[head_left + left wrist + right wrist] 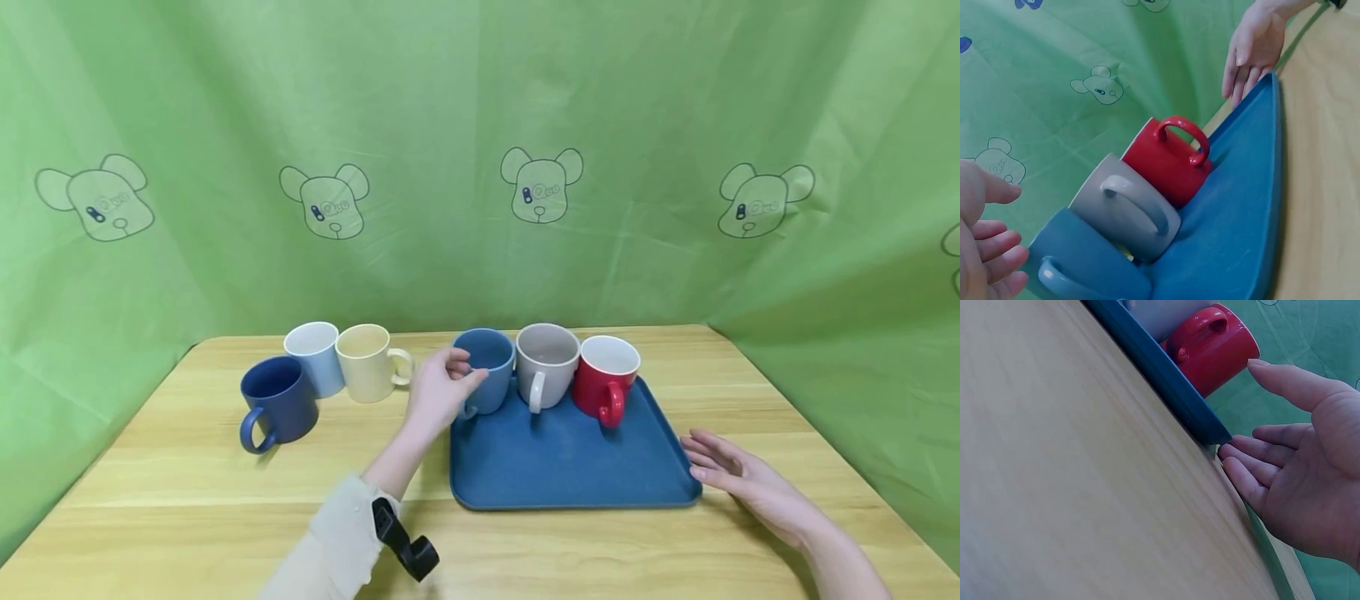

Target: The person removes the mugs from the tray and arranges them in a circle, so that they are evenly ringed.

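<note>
Along the back of a blue tray (pixel 570 467) stand three mugs in a row: a teal-blue mug (pixel 491 379), a grey mug (pixel 549 367) and a red mug (pixel 600 387). My left hand (pixel 442 387) is at the left side of the teal-blue mug, partly covering it in the head view. In the left wrist view its fingers (pixel 1004 253) are spread and hold nothing, with a small gap to that mug. My right hand (pixel 738 475) is beside the tray's right edge, palm facing it, fingers loosely extended. Whether its fingertips touch the tray is hard to tell.
Left of the tray, a dark blue mug (pixel 288 408), a light blue mug (pixel 318 367) and a cream mug (pixel 366 371) stand close together on the wooden table (pixel 225 517). A green curtain (pixel 450 108) hangs behind the table and along its sides.
</note>
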{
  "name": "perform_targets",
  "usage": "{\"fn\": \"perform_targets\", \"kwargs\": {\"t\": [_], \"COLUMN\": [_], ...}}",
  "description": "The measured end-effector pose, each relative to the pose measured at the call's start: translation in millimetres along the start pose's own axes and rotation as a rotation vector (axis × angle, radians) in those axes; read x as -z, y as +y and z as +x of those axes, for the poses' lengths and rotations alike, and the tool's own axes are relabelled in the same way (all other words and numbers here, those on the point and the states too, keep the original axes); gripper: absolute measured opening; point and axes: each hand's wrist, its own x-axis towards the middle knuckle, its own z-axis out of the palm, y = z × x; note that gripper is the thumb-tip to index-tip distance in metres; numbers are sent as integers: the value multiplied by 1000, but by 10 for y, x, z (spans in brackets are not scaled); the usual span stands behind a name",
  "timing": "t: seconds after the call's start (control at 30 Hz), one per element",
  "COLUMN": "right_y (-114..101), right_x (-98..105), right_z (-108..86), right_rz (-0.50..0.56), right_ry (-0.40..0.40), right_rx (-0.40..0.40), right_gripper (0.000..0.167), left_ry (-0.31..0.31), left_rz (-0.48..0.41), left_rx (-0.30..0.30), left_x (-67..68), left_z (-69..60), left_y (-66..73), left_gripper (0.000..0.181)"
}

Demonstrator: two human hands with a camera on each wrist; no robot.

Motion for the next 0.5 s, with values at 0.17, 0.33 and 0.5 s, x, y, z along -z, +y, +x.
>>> {"fn": "perform_targets", "kwargs": {"t": [0.17,0.33,0.5], "right_y": [-1,-6,-4], "right_x": [2,-3,-4], "right_z": [-1,-3,-7], "right_rz": [31,24,18], "right_ry": [-14,-7,-1], "right_rx": [36,23,15], "right_gripper": [61,62,62], "left_ry": [7,21,-24], "left_rz": [-51,-96,-184], "left_rx": [36,104,173], "left_x": [-13,-28,-55], "left_z": [-60,-90,-88], "left_y": [-93,-212,-345], "left_gripper": [31,34,41]}}
